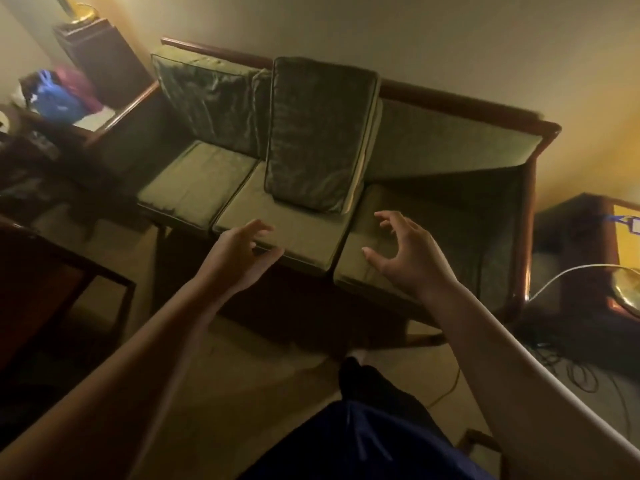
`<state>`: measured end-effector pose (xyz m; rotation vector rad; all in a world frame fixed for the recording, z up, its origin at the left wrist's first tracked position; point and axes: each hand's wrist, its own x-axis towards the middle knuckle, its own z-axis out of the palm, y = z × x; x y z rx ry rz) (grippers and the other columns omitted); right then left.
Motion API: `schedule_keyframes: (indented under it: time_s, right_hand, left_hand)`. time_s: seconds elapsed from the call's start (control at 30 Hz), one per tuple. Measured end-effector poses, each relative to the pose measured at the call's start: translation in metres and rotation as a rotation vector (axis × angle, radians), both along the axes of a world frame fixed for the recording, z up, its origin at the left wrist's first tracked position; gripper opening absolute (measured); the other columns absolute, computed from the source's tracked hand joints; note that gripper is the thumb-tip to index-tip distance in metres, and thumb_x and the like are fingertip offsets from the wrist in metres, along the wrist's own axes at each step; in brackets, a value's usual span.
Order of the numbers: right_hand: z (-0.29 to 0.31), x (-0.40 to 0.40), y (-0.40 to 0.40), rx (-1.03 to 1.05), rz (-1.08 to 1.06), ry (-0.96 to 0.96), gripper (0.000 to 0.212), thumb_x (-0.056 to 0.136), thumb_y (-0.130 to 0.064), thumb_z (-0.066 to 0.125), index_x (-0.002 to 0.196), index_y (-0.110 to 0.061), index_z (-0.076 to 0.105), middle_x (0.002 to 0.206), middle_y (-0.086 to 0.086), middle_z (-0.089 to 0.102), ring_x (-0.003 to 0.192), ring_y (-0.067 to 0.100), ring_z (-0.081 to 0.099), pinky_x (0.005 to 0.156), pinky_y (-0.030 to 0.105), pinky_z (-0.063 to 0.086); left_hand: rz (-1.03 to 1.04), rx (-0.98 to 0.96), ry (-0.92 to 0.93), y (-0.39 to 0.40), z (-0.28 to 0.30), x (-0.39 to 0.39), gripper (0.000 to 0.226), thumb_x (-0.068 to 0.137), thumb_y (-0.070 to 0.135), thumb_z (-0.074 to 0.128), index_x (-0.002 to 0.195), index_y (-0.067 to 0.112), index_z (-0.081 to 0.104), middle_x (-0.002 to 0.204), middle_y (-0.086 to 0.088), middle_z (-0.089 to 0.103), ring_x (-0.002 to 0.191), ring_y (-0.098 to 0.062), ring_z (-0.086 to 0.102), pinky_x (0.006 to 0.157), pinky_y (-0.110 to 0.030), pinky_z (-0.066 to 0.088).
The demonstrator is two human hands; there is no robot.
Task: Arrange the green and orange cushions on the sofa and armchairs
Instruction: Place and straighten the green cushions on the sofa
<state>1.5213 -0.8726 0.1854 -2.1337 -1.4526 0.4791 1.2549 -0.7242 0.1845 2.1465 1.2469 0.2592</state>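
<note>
A wooden-framed sofa [467, 98] with green seat pads fills the middle of the head view. One dark green back cushion [320, 133] stands upright on the middle seat, leaning slightly forward. Another green back cushion [207, 98] leans against the backrest on the left seat. The right seat [450, 223] has no back cushion on it. My left hand [242, 251] hovers open over the front edge of the middle seat. My right hand [408, 251] hovers open over the right seat's front, fingers spread. Neither hand touches a cushion. No orange cushion is in view.
A dark wooden table [52, 282] stands at the left. A side table with blue and pink bags [59, 95] sits left of the sofa. Another side table [588, 244] with a white cable [571, 271] and a tangle of wires stands on the right.
</note>
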Motion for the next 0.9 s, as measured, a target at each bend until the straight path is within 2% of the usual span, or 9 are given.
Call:
schedule_keyframes:
  time_s: [0.13,0.3,0.43,0.57,0.67,0.77,0.9]
  right_hand:
    - [-0.016,0.026,0.096,-0.018,0.063,-0.008,0.072,0.087,-0.051,0.071,0.148,-0.029,0.04,0.138,-0.001,0.058,0.124,0.016,0.056,0.095,0.034,0.051]
    - [-0.029,0.048,0.227,-0.06,0.188,-0.009,0.071,0.088,-0.05,0.071,0.148,-0.031,0.039,0.139,-0.003,0.057,0.122,0.015,0.056,0.091,0.029,0.049]
    - [-0.041,0.061,0.326,-0.11,0.334,-0.048,0.068,0.088,-0.048,0.07,0.147,-0.028,0.042,0.134,0.0,0.059,0.122,0.017,0.056,0.092,0.033,0.051]
    - [-0.053,0.07,0.424,-0.116,0.413,-0.062,0.066,0.087,-0.048,0.07,0.144,-0.027,0.045,0.126,0.001,0.061,0.115,0.019,0.058,0.091,0.038,0.053]
    - [-0.071,0.073,0.507,-0.13,0.468,-0.14,0.066,0.086,-0.046,0.07,0.143,-0.023,0.046,0.124,0.004,0.062,0.113,0.025,0.058,0.091,0.043,0.053]
    - [-0.098,0.078,0.599,-0.17,0.52,-0.252,0.067,0.086,-0.043,0.07,0.144,-0.019,0.047,0.127,0.009,0.06,0.113,0.03,0.057,0.093,0.045,0.052]
    - [-0.142,0.078,0.707,-0.182,0.622,-0.462,0.062,0.082,-0.038,0.071,0.138,-0.014,0.055,0.128,0.012,0.061,0.122,0.032,0.053,0.106,0.047,0.045]
  left_hand:
    - [0.07,-0.079,-0.029,0.074,-0.023,0.034,0.054,0.087,0.04,0.073,0.136,0.033,0.052,0.135,0.005,0.059,0.109,-0.014,0.062,0.079,-0.029,0.055]
    - [0.149,-0.155,-0.039,0.167,-0.033,0.062,0.054,0.088,0.044,0.07,0.138,0.037,0.048,0.137,0.008,0.055,0.109,-0.009,0.06,0.082,-0.033,0.057]
    - [0.244,-0.221,-0.048,0.24,-0.04,0.064,0.052,0.089,0.044,0.069,0.137,0.038,0.049,0.13,0.011,0.056,0.11,-0.01,0.06,0.087,-0.04,0.057]
    - [0.325,-0.339,-0.076,0.318,-0.06,0.064,0.051,0.087,0.043,0.071,0.134,0.034,0.052,0.122,0.015,0.058,0.105,-0.008,0.061,0.083,-0.035,0.057]
    - [0.362,-0.421,-0.097,0.388,-0.093,0.077,0.047,0.089,0.04,0.072,0.131,0.028,0.054,0.118,0.01,0.061,0.097,-0.007,0.063,0.076,-0.03,0.056]
    - [0.357,-0.465,-0.122,0.472,-0.141,0.105,0.043,0.088,0.038,0.074,0.124,0.02,0.059,0.113,0.001,0.066,0.094,-0.016,0.067,0.071,-0.029,0.051]
    - [0.277,-0.5,-0.018,0.564,-0.196,0.147,0.053,0.086,0.04,0.075,0.126,0.012,0.056,0.115,-0.001,0.062,0.103,-0.019,0.061,0.079,-0.029,0.045]
